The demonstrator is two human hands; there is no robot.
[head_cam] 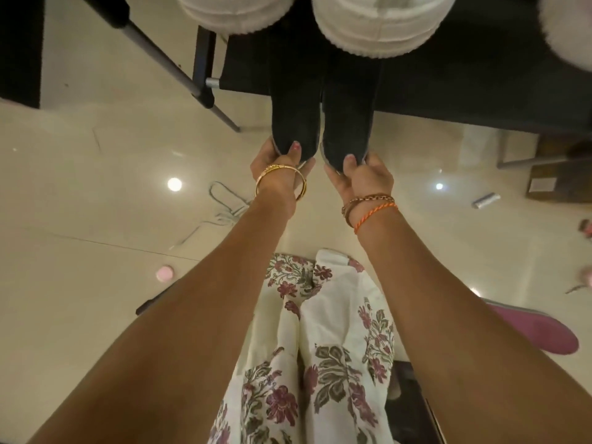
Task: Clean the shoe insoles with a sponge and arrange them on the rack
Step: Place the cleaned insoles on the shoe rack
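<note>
**Both hands hold dark insoles at the rack**

The pale tiled floor fills most of the view, with the black rack across the top. Two white shoes sit on the rack, their toes over its front edge. A flowered garment hangs between the person's outstretched forearms.

Two dark insoles lie side by side, reaching from under the white shoes out past the rack's front edge, their near ends touching or nearly so. The left hand pinches the near end of the left insole, thumb on top and fingers curled beneath; that grip is closed on it. The right hand pinches the near end of the right insole the same way, also closed.

A gold bangle circles the left wrist; brown and orange threads circle the right.

On the floor, a purple shoe lies to the right, a loose grey lace to the left of the arms, a silver roll far right, and a small pink round thing lower left. No writing can be read.
</note>
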